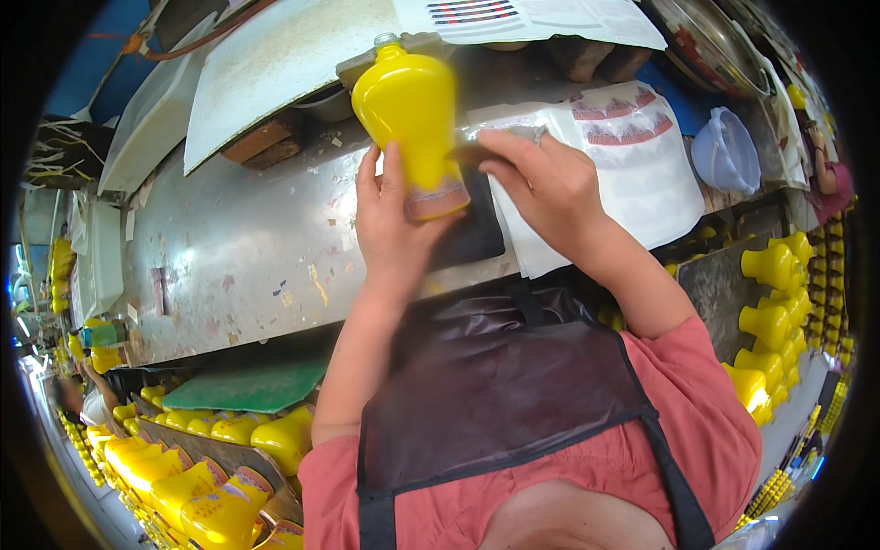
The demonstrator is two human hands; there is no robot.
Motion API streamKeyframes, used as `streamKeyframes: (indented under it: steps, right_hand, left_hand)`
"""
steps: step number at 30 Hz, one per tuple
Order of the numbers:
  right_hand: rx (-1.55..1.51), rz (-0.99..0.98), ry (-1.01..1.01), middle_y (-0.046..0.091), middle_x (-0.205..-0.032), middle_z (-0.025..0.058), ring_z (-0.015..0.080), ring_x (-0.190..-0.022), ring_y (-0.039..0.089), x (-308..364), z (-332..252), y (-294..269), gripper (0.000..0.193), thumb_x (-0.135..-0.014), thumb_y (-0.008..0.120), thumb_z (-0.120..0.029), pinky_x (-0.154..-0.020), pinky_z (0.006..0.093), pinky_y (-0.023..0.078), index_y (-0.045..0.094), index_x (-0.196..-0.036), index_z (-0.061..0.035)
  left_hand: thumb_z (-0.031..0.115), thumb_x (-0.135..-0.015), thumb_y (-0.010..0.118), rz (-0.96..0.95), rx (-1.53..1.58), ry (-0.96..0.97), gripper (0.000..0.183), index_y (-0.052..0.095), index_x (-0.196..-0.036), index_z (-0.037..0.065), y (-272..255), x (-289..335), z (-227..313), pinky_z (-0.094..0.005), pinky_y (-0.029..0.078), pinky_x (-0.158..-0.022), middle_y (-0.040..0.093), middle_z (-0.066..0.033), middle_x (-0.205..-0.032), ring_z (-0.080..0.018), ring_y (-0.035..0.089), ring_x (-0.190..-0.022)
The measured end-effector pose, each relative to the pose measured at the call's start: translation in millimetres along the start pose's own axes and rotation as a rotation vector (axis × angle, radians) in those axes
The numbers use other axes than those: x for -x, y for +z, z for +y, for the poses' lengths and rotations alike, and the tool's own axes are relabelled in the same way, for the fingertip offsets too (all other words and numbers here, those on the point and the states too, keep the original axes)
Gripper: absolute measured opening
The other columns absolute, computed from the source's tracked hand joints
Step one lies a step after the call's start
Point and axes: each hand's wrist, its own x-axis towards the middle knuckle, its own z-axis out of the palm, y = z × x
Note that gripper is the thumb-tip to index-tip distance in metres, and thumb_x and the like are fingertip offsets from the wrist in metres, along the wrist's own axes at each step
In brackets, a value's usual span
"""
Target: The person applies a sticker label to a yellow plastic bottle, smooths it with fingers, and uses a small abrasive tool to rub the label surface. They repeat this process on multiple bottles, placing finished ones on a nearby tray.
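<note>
A glossy yellow bottle with a clear threaded neck leans over the metal worktable, its neck pointing away from me. My left hand grips it near the base, thumb and fingers around its lower part. A patterned pinkish band circles the bottle just above its foot. My right hand pinches a small dark flat piece against or close to the bottle's right side; blur hides its exact kind. Beneath the hands lies a black pad. White decal sheets with reddish curved prints lie to the right.
A pale blue bucket stands at the right end of the metal table. Bricks prop a white board at the back. Yellow bottles fill racks at lower left, others stand at right. A green board lies below the table's edge.
</note>
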Motion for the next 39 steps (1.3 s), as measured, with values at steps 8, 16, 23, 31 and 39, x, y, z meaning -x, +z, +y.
streamKeyframes:
  steps: [8,16,23,31,39]
  right_hand:
    - [0.013,-0.038,0.014,0.071,-0.087,0.0110,0.0277,-0.072,0.068,-5,1,5,0.034,-0.084,0.079,-0.006,-0.064,0.0368,0.055,0.070,-0.116,-0.0098]
    - [-0.062,-0.028,0.087,0.074,-0.095,0.0123,0.0284,-0.076,0.070,-4,0,6,0.035,-0.083,0.079,-0.005,-0.067,0.0346,0.056,0.070,-0.116,-0.0087]
    - [0.054,-0.178,-0.023,0.064,-0.080,0.0089,0.0286,-0.067,0.068,-12,-15,-2,0.035,-0.084,0.076,-0.013,-0.059,0.0382,0.055,0.065,-0.117,-0.0130]
    - [-0.169,-0.347,0.265,0.075,-0.094,0.0110,0.0296,-0.077,0.073,-1,-20,-5,0.032,-0.087,0.076,-0.017,-0.069,0.0351,0.059,0.069,-0.117,-0.0079]
    - [-0.322,-0.381,0.468,0.075,-0.100,0.0145,0.0207,-0.087,0.075,17,-23,-7,0.027,-0.092,0.071,-0.016,-0.077,0.0303,0.056,0.070,-0.117,-0.0061]
  left_hand:
    - [0.017,-0.086,0.073,-0.167,0.319,-0.112,0.093,0.022,-0.162,0.003,-6,11,-13,-0.0386,0.044,-0.105,0.040,-0.0157,-0.155,-0.0264,0.052,-0.127]
    - [0.017,-0.093,0.063,-0.151,0.533,-0.257,0.082,0.021,-0.162,0.006,-2,12,-13,-0.0374,0.038,-0.109,0.036,-0.0114,-0.157,-0.0216,0.048,-0.126]
    - [0.015,-0.088,0.067,-0.127,0.541,-0.270,0.085,0.023,-0.161,0.008,-4,7,-4,-0.0383,0.041,-0.106,0.033,-0.0118,-0.156,-0.0223,0.047,-0.124]
    - [0.005,-0.077,0.080,-0.074,-0.131,-0.033,0.092,0.036,-0.158,0.011,1,-1,9,-0.0389,0.047,-0.104,0.029,-0.0178,-0.157,-0.0308,0.053,-0.118]
    - [0.010,-0.080,0.084,-0.051,-0.050,0.028,0.099,0.026,-0.160,0.003,4,4,-9,-0.0419,0.044,-0.111,0.039,-0.0233,-0.155,-0.0399,0.050,-0.136]
